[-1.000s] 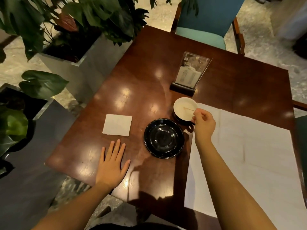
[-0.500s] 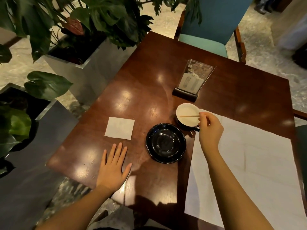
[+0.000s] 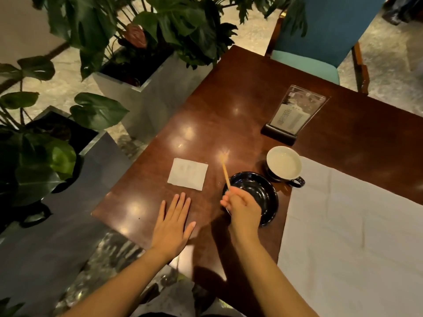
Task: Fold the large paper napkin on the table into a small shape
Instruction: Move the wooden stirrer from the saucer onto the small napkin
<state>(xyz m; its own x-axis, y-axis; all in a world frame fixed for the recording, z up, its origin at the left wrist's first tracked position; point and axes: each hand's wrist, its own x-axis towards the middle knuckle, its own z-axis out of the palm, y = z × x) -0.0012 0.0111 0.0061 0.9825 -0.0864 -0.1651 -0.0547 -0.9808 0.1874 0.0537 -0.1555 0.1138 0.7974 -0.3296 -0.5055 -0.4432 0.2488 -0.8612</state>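
A large white paper napkin [image 3: 357,225] lies spread flat over the right part of the dark wooden table [image 3: 229,124]. A small folded white napkin square [image 3: 188,173] sits left of centre. My left hand [image 3: 172,227] rests flat on the table, fingers apart, just below that square. My right hand [image 3: 242,208] hovers over a black saucer [image 3: 263,193] and pinches a thin wooden stirrer stick [image 3: 225,171] that points up and away from me.
A dark cup with pale liquid [image 3: 284,164] stands beside the big napkin's far corner. Behind it stands an acrylic menu stand [image 3: 294,115]. A teal chair [image 3: 320,42] is at the far side. Planters with leafy plants [image 3: 146,72] line the table's left edge.
My right hand has lifted the stick out of the cup and carried it left and nearer, over the saucer. My left hand has stayed flat. The view has shifted left.
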